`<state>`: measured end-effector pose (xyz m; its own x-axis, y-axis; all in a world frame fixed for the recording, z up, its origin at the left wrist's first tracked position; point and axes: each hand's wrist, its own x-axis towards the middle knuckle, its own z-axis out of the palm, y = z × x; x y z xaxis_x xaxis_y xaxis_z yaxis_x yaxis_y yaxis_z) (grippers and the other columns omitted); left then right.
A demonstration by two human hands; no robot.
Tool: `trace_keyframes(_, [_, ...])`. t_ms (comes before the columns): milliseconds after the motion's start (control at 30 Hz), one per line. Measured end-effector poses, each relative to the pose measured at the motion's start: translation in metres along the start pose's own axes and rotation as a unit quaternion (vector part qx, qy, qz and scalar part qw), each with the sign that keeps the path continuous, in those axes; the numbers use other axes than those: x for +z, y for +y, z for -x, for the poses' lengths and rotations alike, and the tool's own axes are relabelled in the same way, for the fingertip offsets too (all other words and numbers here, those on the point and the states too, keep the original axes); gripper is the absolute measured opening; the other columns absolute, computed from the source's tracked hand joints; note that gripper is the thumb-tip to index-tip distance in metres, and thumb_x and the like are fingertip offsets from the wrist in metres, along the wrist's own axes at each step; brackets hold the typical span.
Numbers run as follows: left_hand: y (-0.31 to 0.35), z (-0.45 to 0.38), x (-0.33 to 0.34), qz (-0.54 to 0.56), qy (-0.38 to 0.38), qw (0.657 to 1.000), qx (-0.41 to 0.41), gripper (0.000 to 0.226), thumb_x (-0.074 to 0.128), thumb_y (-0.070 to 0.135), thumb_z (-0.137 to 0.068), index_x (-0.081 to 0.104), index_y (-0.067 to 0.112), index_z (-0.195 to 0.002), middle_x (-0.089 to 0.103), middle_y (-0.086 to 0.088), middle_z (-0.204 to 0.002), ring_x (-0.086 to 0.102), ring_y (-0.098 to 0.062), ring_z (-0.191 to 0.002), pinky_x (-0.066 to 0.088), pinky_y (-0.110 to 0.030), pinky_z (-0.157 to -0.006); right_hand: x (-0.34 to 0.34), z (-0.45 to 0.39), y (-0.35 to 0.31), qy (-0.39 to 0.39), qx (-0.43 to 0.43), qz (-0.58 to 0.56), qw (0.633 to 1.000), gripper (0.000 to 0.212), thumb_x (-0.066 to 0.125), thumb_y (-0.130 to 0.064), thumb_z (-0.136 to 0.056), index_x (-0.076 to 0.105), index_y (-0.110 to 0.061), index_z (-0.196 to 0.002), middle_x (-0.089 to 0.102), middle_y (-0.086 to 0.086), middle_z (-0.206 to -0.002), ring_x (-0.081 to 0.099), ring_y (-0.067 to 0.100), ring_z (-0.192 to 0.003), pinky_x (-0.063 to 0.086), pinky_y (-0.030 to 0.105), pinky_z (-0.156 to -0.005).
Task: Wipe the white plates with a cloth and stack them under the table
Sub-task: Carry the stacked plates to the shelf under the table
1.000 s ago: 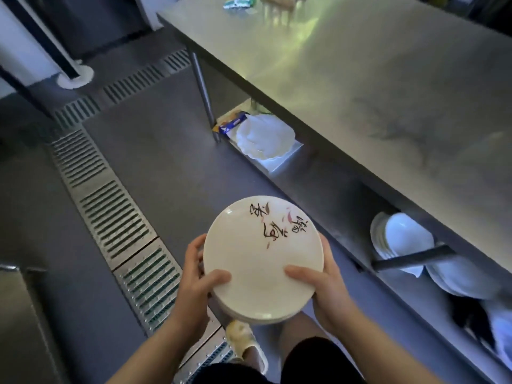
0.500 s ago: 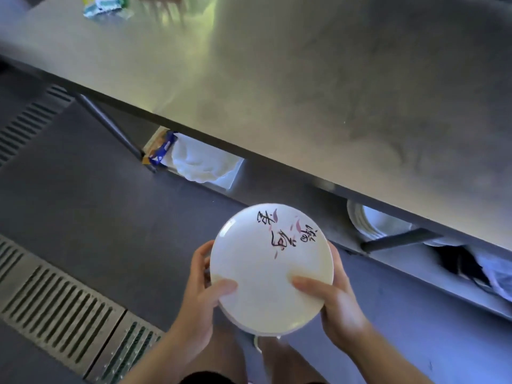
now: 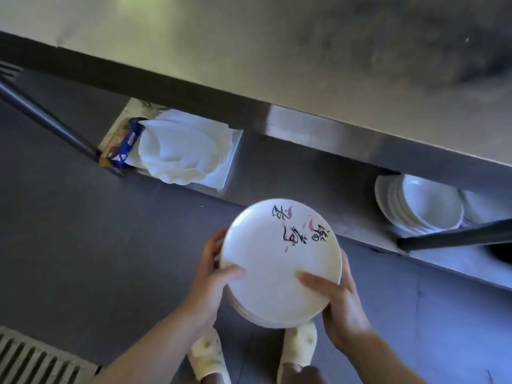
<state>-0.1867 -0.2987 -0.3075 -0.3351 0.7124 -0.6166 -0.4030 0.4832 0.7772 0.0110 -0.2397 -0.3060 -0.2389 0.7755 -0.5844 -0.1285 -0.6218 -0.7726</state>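
Note:
I hold a small stack of white plates [image 3: 277, 275] in front of me, level, above the grey floor. The top plate bears black brush writing and pink petals at its far edge. My left hand [image 3: 213, 275] grips the stack's left rim, thumb on top. My right hand [image 3: 338, 300] grips the right rim, thumb lying on the top plate. The stack hangs just in front of the steel table's lower shelf [image 3: 310, 178]. No cloth shows in my hands.
The steel tabletop [image 3: 277, 51] fills the upper view. On the lower shelf lie scalloped white plates [image 3: 182, 153] on a white sheet beside a blue packet [image 3: 124, 145], and a stack of white bowls [image 3: 421, 206] at right. A floor drain grate [image 3: 33, 358] sits lower left.
My view has swung toward the table and lower. The plate stack has moved closer to the lower shelf, still held by both hands.

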Motion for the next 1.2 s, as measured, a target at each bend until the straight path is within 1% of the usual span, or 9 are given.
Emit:
trace_keyframes(233, [-0.053, -0.110, -0.004, -0.006, -0.006, 1.000, -0.004, 0.069, 0.062, 0.013, -0.048, 0.056, 0.035, -0.113, 0.068, 0.008, -0.101, 0.062, -0.017, -0.092, 0.042, -0.032, -0.067, -0.015, -0.103, 0.062, -0.010, -0.010, 0.009, 1.000, 0.071, 0.073, -0.007, -0.056, 0.059, -0.040, -0.117, 0.068, 0.001, -0.116, 0.060, 0.034, -0.111, 0.050, 0.062, -0.090])
trace_keyframes(367, [-0.074, -0.178, 0.002, -0.025, -0.028, 0.999, 0.008, 0.063, 0.060, 0.015, -0.048, 0.056, 0.032, -0.108, 0.071, 0.012, -0.089, 0.065, -0.014, -0.081, 0.039, -0.028, -0.058, -0.027, -0.168, 0.084, -0.003, -0.024, 0.013, 1.000, 0.069, 0.071, -0.008, -0.056, 0.059, -0.038, -0.116, 0.070, -0.001, -0.112, 0.064, 0.031, -0.106, 0.054, 0.049, -0.080])
trace_keyframes(467, [-0.084, -0.229, 0.011, -0.035, -0.032, 0.999, 0.020, 0.063, 0.060, 0.017, -0.048, 0.057, 0.032, -0.109, 0.070, 0.009, -0.093, 0.063, -0.020, -0.085, 0.039, -0.029, -0.063, -0.037, -0.222, 0.098, 0.002, -0.034, 0.007, 0.999, 0.070, 0.072, -0.009, -0.056, 0.058, -0.037, -0.118, 0.071, -0.003, -0.112, 0.066, 0.027, -0.103, 0.054, 0.042, -0.079])
trace_keyframes(633, [-0.099, -0.300, 0.018, -0.041, -0.044, 0.998, 0.025, 0.059, 0.061, 0.018, -0.050, 0.057, 0.033, -0.107, 0.066, 0.000, -0.104, 0.062, -0.024, -0.093, 0.050, -0.040, -0.075, -0.047, -0.304, 0.113, 0.000, -0.045, 0.005, 0.999, 0.072, 0.075, -0.007, -0.058, 0.058, -0.037, -0.121, 0.069, 0.002, -0.118, 0.065, 0.034, -0.106, 0.052, 0.059, -0.088])
trace_keyframes(700, [-0.102, -0.321, 0.017, -0.038, -0.043, 0.998, 0.024, 0.055, 0.061, 0.017, -0.054, 0.057, 0.030, -0.107, 0.066, -0.003, -0.105, 0.061, -0.027, -0.094, 0.052, -0.041, -0.076, -0.048, -0.330, 0.116, 0.000, -0.034, 0.016, 0.999, 0.066, 0.075, -0.006, -0.064, 0.059, -0.040, -0.118, 0.069, 0.001, -0.117, 0.066, 0.034, -0.104, 0.053, 0.062, -0.083])
trace_keyframes(833, [-0.097, -0.351, 0.017, -0.032, -0.044, 0.998, 0.034, 0.028, 0.056, 0.006, -0.078, 0.059, 0.025, -0.098, 0.066, -0.005, -0.095, 0.063, -0.026, -0.082, 0.054, -0.035, -0.063, -0.041, -0.373, 0.116, 0.006, -0.028, 0.014, 0.999, 0.065, 0.075, -0.006, -0.062, 0.062, -0.038, -0.118, 0.070, 0.005, -0.113, 0.066, 0.036, -0.101, 0.057, 0.050, -0.069])
trace_keyframes(900, [-0.092, -0.360, 0.019, -0.025, -0.045, 0.998, 0.035, 0.019, 0.054, 0.006, -0.082, 0.059, 0.022, -0.091, 0.065, -0.004, -0.087, 0.062, -0.024, -0.078, 0.055, -0.036, -0.065, -0.036, -0.388, 0.112, 0.020, -0.034, 0.009, 0.999, 0.066, 0.076, -0.006, -0.059, 0.064, -0.031, -0.119, 0.072, 0.007, -0.110, 0.066, 0.036, -0.102, 0.058, 0.052, -0.073])
trace_keyframes(1000, [-0.092, -0.372, 0.018, -0.012, -0.032, 0.999, 0.015, 0.013, 0.056, 0.009, -0.082, 0.059, 0.019, -0.089, 0.063, -0.005, -0.089, 0.060, -0.024, -0.082, 0.056, -0.039, -0.074, -0.028, -0.403, 0.107, 0.035, -0.037, 0.025, 0.998, 0.065, 0.076, -0.005, -0.059, 0.064, -0.025, -0.119, 0.073, 0.008, -0.107, 0.067, 0.035, -0.100, 0.056, 0.055, -0.082])
trace_keyframes(1200, [-0.092, -0.401, 0.015, -0.012, -0.012, 1.000, -0.004, 0.018, 0.059, 0.012, -0.079, 0.059, 0.019, -0.096, 0.063, -0.008, -0.100, 0.060, -0.027, -0.089, 0.055, -0.039, -0.070, -0.019, -0.429, 0.113, 0.060, -0.015, 0.015, 0.998, 0.072, 0.076, -0.005, -0.051, 0.064, -0.026, -0.119, 0.072, 0.009, -0.107, 0.067, 0.037, -0.099, 0.055, 0.059, -0.081])
